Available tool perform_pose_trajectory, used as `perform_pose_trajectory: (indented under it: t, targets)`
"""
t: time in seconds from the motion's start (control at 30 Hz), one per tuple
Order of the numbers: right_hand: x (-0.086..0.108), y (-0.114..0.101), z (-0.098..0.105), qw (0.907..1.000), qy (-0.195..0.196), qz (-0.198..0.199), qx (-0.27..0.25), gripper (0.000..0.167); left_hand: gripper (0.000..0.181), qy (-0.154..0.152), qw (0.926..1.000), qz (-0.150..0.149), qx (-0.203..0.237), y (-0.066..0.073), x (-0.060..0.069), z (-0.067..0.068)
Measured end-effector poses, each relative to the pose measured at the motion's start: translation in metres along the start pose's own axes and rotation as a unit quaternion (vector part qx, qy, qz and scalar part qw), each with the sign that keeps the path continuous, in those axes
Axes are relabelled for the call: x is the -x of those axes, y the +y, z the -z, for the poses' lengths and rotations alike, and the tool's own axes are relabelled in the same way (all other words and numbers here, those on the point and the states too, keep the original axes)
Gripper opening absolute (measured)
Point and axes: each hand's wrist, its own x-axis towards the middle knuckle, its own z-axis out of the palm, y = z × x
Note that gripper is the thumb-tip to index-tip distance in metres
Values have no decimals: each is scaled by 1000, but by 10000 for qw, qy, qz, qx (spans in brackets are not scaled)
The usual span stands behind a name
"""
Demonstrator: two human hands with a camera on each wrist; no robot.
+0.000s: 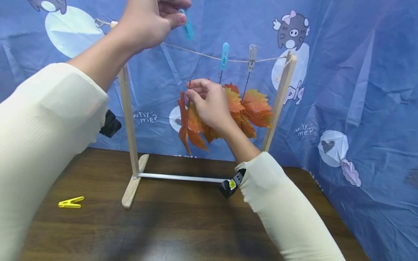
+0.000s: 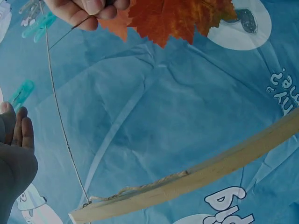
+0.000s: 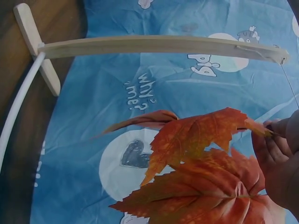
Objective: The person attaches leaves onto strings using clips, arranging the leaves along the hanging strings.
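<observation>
My left hand (image 1: 148, 23) is raised above the string and pinches a light blue clothespin (image 1: 188, 28) between thumb and fingers; that clothespin also appears in the left wrist view. Lower down, my right hand (image 1: 212, 103) pinches the thin stem of an orange maple leaf (image 1: 184, 121), which dangles below the string (image 1: 199, 53). Another blue clothespin (image 1: 224, 56) and a grey clothespin (image 1: 252, 58) sit on the string, with leaf stems hanging under them. Orange-yellow leaves (image 1: 258, 108) hang there, partly hidden behind my right hand.
The string runs between two wooden posts (image 1: 129, 123) on flat feet (image 1: 134, 183), joined low down by a white rod (image 1: 183, 177). A yellow clothespin (image 1: 71, 203) lies on the brown table (image 1: 163, 232) at left. Blue printed cloth (image 1: 369, 90) hangs behind and at the right.
</observation>
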Motion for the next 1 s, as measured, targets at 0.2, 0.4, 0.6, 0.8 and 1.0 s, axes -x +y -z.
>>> perform_pose_trajectory:
  t: [0.2, 0.4, 0.6, 0.8, 1.0]
  targets:
    - [-5, -3, 0, 9992, 205, -292, 189, 17, 36, -225, 9992, 16, -318, -3, -7, -4]
    - [-6, -1, 1, 9978, 253, -588, 181, 17, 34, -267, 9985, 95, -459, -8, -10, -6]
    - [-6, 2, 0, 9975, 242, -665, 77, 16, 31, -254, 9987, -5, -445, -14, -13, -9]
    - [-8, 2, -1, 9972, 219, -713, 48, 18, 31, -348, 9985, 106, -399, -14, -12, -10]
    - [-10, 2, -1, 9970, 191, -741, 66, 19, 32, -378, 9982, 94, -463, -13, -11, -10]
